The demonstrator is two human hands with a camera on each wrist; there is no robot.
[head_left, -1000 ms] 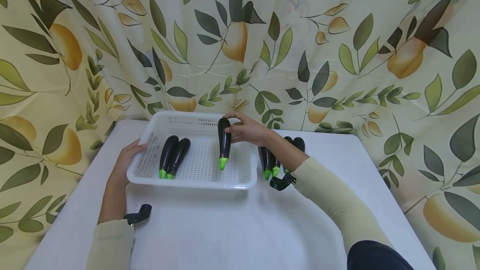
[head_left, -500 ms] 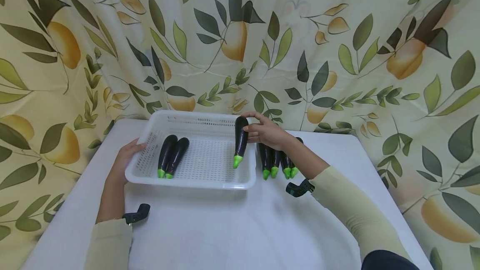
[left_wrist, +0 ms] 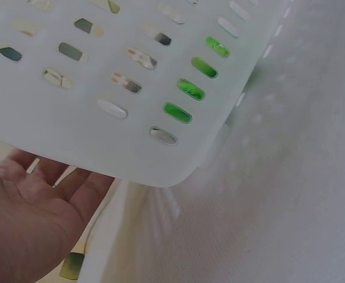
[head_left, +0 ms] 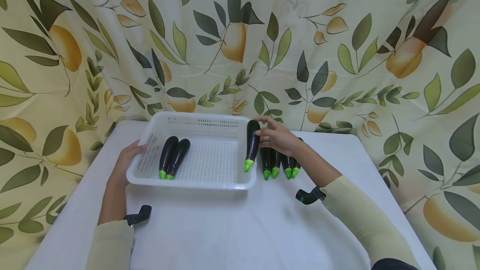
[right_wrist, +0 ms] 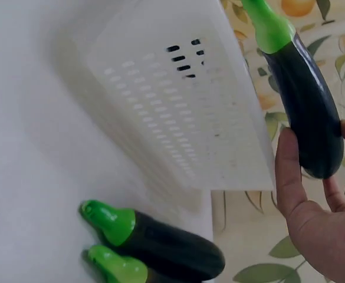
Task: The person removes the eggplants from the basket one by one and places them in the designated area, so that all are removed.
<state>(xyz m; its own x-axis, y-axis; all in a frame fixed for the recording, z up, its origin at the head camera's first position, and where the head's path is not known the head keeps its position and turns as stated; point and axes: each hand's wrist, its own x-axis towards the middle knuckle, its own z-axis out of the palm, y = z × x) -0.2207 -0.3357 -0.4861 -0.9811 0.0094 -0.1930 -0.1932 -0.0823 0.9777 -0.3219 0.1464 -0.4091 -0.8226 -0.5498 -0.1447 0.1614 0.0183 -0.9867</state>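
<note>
Head view: the white basket (head_left: 187, 186) is occupying the middle, the white table (head_left: 210, 232) extending in front of it and the patterned curtain (head_left: 296, 53) hanging behind it.
Held eggplant (head_left: 251, 143): hanging over the basket's right rim, green end pointing downward.
Right hand (head_left: 276, 138): pinching the held eggplant near its dark rounded end.
Left hand (head_left: 125, 159): touching the basket's left rim; its fingers are disappearing behind that rim in the left wrist view, so whether it is gripping cannot be told.
Eggplant pair (head_left: 168, 155): lying side by side inside the basket, toward its left end.
Eggplant row (head_left: 266, 162): four, lying just right of the basket.
</note>
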